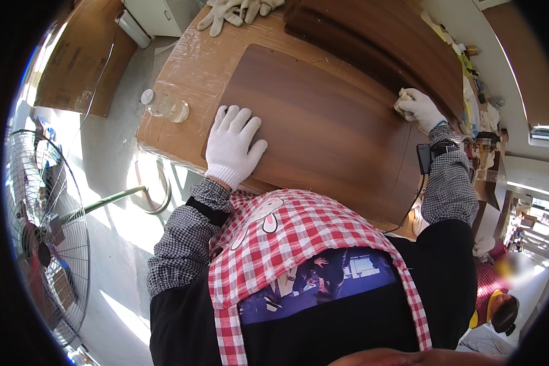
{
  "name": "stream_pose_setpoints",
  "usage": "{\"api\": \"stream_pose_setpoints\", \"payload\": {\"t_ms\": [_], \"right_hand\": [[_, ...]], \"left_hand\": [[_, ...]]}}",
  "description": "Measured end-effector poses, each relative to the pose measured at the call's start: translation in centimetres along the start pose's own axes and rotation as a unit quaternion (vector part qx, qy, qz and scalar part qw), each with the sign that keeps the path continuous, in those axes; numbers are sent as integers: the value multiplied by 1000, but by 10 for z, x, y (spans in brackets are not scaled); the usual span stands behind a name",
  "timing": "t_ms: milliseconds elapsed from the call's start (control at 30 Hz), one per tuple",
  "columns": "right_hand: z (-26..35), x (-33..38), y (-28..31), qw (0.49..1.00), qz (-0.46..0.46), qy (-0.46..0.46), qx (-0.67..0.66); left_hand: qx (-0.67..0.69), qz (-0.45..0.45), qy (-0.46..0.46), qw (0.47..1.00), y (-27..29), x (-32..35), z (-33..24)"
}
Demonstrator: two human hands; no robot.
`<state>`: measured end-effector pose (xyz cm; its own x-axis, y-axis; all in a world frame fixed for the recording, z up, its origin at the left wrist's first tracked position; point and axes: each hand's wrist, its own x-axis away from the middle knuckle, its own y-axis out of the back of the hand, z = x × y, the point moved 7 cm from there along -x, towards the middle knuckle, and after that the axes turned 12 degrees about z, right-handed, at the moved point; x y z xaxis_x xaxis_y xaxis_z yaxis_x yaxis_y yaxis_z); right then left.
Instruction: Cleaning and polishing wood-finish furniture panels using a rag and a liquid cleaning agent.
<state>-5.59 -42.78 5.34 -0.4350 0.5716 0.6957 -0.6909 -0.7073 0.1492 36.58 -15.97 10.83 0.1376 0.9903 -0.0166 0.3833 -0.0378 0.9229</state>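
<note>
A flat brown wood-grain panel (pixel 311 128) lies in front of me on the wrapped work table. In a white knit glove, my left hand (pixel 233 141) rests flat on the panel's left end, fingers a little apart and nothing in them. My right hand (pixel 419 108), gloved the same way, is closed at the panel's far right edge. A small pale bit shows at its fingertips, too hidden to name. Just beyond, a curved dark brown panel (pixel 372 43) lies along the far side of the table.
A clear bottle (pixel 165 106) with a white cap stands on the table's plastic-wrapped top (pixel 192 73) at left. Spare white gloves (pixel 235 13) lie at the far edge. A large fan (pixel 49 238) stands on the floor at left. Another person (pixel 493 302) is at lower right.
</note>
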Motion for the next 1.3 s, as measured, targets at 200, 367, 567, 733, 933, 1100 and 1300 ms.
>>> {"api": "stream_pose_setpoints", "payload": {"t_ms": [200, 367, 567, 733, 933, 1100, 1300], "right_hand": [[120, -93, -129, 987, 130, 78, 49], [207, -159, -214, 973, 167, 112, 115], [271, -206, -284, 930, 175, 160, 280], [302, -209, -295, 885, 172, 171, 397], [301, -209, -311, 851, 219, 115, 462], [294, -172, -358, 802, 293, 124, 505], [285, -177, -366, 755, 318, 126, 559]], "left_hand": [[33, 8, 9, 999, 4, 5, 8], [54, -8, 2, 999, 7, 6, 12], [80, -49, 3, 996, 9, 11, 17], [103, -31, 2, 994, 8, 12, 21], [104, -44, 2, 994, 8, 13, 21], [104, -54, 1, 993, 8, 13, 20], [98, -64, 1, 993, 7, 14, 19]]}}
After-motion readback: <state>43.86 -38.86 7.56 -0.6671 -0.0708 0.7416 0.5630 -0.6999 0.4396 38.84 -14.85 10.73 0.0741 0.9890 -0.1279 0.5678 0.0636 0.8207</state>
